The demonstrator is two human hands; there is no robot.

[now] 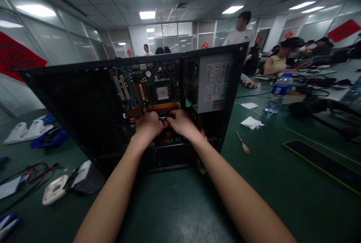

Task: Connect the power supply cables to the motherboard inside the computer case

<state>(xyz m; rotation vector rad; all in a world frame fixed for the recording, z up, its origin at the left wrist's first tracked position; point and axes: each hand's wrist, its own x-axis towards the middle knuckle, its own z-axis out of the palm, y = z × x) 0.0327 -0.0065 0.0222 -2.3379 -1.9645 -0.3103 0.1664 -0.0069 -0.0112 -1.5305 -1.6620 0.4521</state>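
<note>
Computer case (pixel 76 111): stands on edge on the green table (pixel 180 198), its open side facing the person, both hands inside.
Left hand (pixel 149 125): curled at the lower edge of the motherboard (pixel 150 88), just below the yellow and orange slots (pixel 162 107); its fingers are bent inward, but I can't tell from here whether they pinch anything.
Right hand (pixel 182 122): just beside the left, a small gap between them, fingertips bent towards that gap; whether they close on a part, I cannot tell.
Cables (pixel 169 136): red, yellow and dark strands run beneath the hands; one may be touched, though the knuckles hide it.
Power supply (pixel 214 81): sits in the upper right of the case, above the right wrist, label outward.
Step in hand: fine two-handed fingerwork at the board's lower edge, probably around a connector or cable, I'd judge.
Next move: calls for a sure fingertip hold and gentle, straight pressure, with the loose strands kept clear and the upright case kept from tipping.
Screwdriver (pixel 243 143): lies on the table to the right, untouched, near a crumpled tissue (pixel 252 122).
Water bottle (pixel 279 92): upright, farther back, well apart from the hands.
</note>
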